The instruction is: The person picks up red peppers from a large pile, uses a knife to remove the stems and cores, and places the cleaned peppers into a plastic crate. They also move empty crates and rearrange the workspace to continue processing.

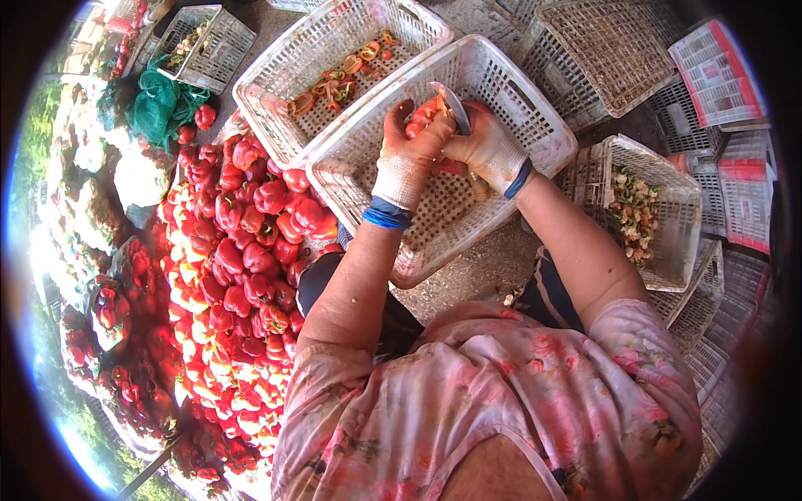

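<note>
Both my hands are gloved and meet over a white plastic crate (522, 113) in front of me. Closed round a red bell pepper (424, 115) is my left hand (411, 150). My right hand (489, 150) grips a knife, its handle hidden in the fist. The curved blade (452, 107) stands up against the pepper's right side. Below the hands, the crate's perforated floor shows, with something reddish partly hidden under my fingers. Blue bands circle both wrists over the glove cuffs.
A large heap of red bell peppers (242, 250) lies at my left. Behind the near crate, another crate (280, 75) holds cut pepper pieces (347, 73). To the right, a crate (681, 200) contains pale green-white cores (633, 217). Green netting (159, 104) lies far left; stacked crates (606, 46) stand far right.
</note>
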### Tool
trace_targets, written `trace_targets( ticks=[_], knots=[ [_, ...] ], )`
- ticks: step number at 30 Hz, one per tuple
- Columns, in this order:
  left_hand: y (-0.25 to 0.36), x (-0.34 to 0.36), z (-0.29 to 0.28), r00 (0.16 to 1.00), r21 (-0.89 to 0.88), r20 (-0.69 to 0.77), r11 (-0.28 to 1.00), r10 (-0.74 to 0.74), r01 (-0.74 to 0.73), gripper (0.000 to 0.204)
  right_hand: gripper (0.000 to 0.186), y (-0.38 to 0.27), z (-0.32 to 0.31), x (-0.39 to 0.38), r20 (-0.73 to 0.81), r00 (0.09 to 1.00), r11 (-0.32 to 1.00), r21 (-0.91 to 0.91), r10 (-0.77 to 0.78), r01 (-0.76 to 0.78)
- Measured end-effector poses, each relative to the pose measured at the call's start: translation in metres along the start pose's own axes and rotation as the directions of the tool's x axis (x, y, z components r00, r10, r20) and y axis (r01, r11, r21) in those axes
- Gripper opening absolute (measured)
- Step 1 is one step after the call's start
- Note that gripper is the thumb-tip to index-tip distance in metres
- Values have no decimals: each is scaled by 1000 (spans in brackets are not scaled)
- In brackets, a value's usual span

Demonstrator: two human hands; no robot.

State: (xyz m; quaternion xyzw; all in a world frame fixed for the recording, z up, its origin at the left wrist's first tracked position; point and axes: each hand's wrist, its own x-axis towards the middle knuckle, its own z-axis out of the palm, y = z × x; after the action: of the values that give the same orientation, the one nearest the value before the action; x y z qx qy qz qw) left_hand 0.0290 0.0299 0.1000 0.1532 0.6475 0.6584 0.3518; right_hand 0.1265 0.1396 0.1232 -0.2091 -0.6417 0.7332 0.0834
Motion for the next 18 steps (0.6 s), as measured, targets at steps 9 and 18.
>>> trace_targets(
  ticks=[9,18],
  knots=[
    [5,3,13,997,-105,12,992,-73,74,57,12,24,-7,1,-60,993,937,341,105,-79],
    [-17,10,-8,948,-79,84,946,-308,315,61,19,-11,-34,-1,-282,959,915,379,-26,136]
  ],
)
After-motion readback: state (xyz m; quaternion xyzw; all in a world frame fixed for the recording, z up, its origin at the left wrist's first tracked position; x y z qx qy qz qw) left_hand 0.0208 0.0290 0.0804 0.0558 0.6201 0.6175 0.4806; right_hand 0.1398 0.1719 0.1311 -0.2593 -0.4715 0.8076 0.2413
